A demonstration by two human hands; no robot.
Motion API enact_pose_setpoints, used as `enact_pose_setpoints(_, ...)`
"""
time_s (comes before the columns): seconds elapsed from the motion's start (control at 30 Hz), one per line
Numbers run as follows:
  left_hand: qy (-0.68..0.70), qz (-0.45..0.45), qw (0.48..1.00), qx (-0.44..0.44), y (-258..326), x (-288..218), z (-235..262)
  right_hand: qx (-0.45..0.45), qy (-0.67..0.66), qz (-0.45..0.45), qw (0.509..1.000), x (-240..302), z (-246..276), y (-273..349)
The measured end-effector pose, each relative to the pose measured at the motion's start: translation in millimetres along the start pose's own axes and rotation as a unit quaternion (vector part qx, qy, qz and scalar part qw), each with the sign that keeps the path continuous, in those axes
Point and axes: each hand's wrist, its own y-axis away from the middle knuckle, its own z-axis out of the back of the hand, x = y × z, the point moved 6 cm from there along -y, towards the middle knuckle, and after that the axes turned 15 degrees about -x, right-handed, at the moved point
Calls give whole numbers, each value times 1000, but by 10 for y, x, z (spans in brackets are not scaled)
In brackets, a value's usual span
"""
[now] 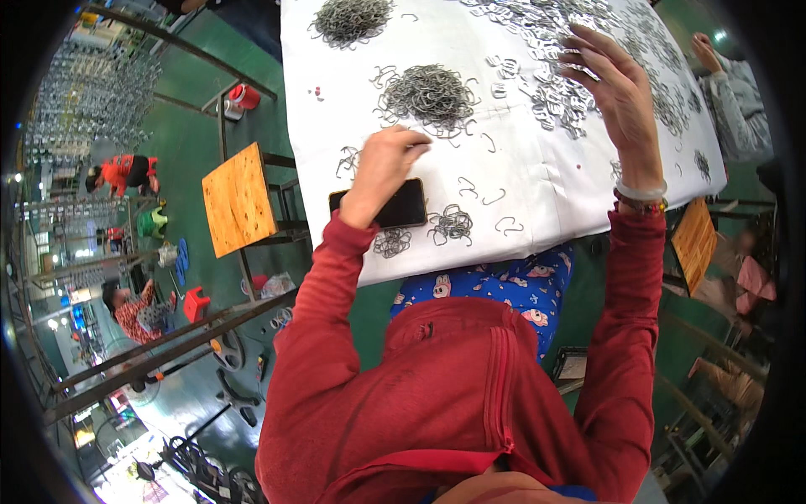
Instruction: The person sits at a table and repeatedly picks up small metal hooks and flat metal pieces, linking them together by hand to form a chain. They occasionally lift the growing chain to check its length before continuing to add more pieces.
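A: Start nearest the body. What lies there?

B: Red jacket sleeves come up from the lower edge to a table under a white cloth. Close to the near edge sit small tangles of bent grey wire hooks, thin and springy-looking, with single S-shaped hooks loose beside them.

A: And the left hand?

B: The left hand is curled, fingertips pinched together at the near rim of a round heap of wire hooks. I cannot tell whether a hook sits between the fingers. Just below its wrist, partly under it, lies a flat black phone, smooth and glossy.

A: The right one?

B: The right hand is spread, fingers splayed and bent down onto a wide scatter of flat, shiny metal clips. The fingertips touch the pieces; nothing is clasped. A pale bangle and a beaded band circle that wrist.

A: Farther out?

B: Beyond the left hand's heap, a second dense heap of wire lies near the far edge. Left of the table stands a square wooden stool.
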Motion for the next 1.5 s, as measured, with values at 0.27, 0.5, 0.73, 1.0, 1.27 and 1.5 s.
enact_pose_setpoints(0.27,-129,-218,958,137,-278,-242,-1327,-121,26,8,992,276,956,833)
enact_pose_setpoints(0.5,-103,-175,977,71,-187,-321,-1224,-154,321,-28,934,-623,1496,790)
enact_pose_setpoints(0.73,188,146,971,22,162,-785,-828,-173,539,221,794,-1465,1141,436)
enact_pose_setpoints(1.0,354,201,911,66,159,-1142,-983,-164,112,-68,978,-1153,942,1009)
enact_pose_setpoints(1.27,261,2,965,12,209,-1553,-1174,-249,2,-82,965,-667,671,1856)
enact_pose_setpoints(1.5,271,42,961,36,411,-1526,-1140,-240,-8,-77,968,-703,617,2093)
